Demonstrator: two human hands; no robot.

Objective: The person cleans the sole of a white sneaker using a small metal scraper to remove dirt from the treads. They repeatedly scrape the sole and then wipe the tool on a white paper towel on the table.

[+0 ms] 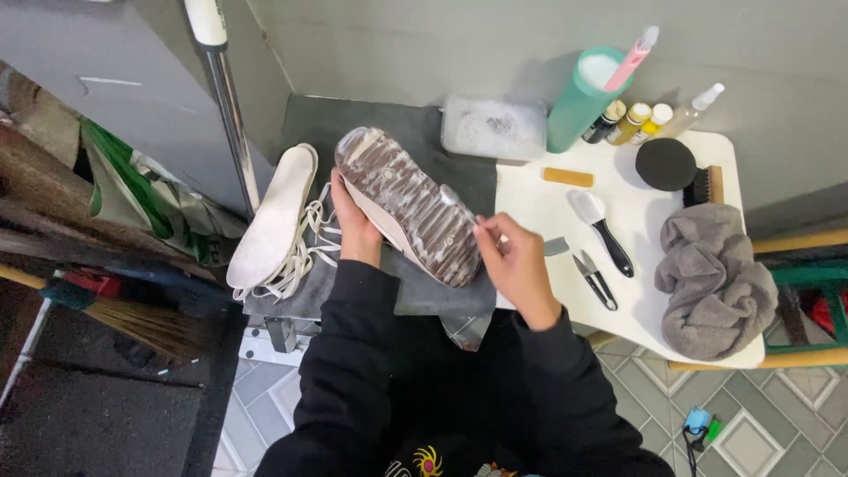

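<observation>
My left hand (355, 225) grips a shoe (408, 205) by its side, turned sole up, the brown sole covered in white soapy foam. My right hand (517, 265) is at the heel end of the sole, fingers pinched on something small that I cannot make out. Both sleeves are black. The shoe hovers over a dark grey mat (371, 124). A white insole (276, 215) and loose white laces (305, 256) lie on the mat to the left of the shoe.
A white table (548, 212) on the right holds a white-headed brush with black handle (602, 225), small snips (596, 280), a grey towel (715, 278), a round black sponge (665, 163), small bottles (634, 122), a teal cup (581, 97) and a foamy tray (493, 128). A broom (124, 318) lies left.
</observation>
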